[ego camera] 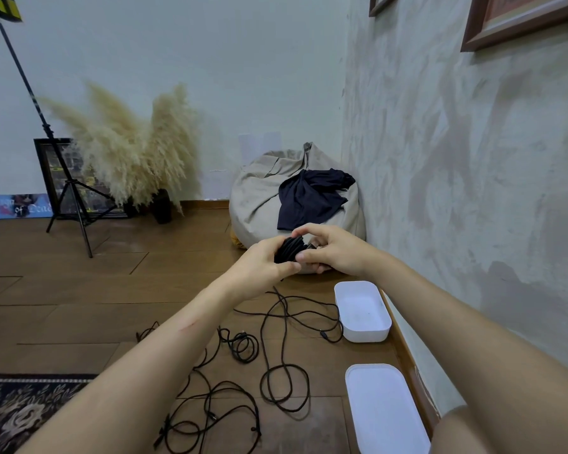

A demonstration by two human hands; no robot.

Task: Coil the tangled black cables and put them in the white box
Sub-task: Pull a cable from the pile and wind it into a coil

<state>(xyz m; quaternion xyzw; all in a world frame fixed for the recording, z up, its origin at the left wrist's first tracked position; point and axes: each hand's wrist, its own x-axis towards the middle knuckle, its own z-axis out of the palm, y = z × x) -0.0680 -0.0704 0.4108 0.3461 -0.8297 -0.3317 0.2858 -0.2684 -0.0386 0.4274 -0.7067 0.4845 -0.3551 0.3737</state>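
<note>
Above the floor (79, 290), left hand (263, 268) and right hand (333, 252) both grip the cable coil (288, 248). At six o'clock lie the tangled cables (276, 365), at four the white box (363, 334).

A brown wooden floor (79, 290) carried everything. Below the left hand (263, 268) and right hand (336, 250), the black cables (241, 344) lay in loose tangled loops. Just right of them sat the open white box (364, 335), with a white lid (384, 411) nearer the person. Beyond the hands slumped a beige beanbag (259, 198). Far to their left stood a black tripod (76, 204), and a patterned rug (17, 411) lay below it.
</note>
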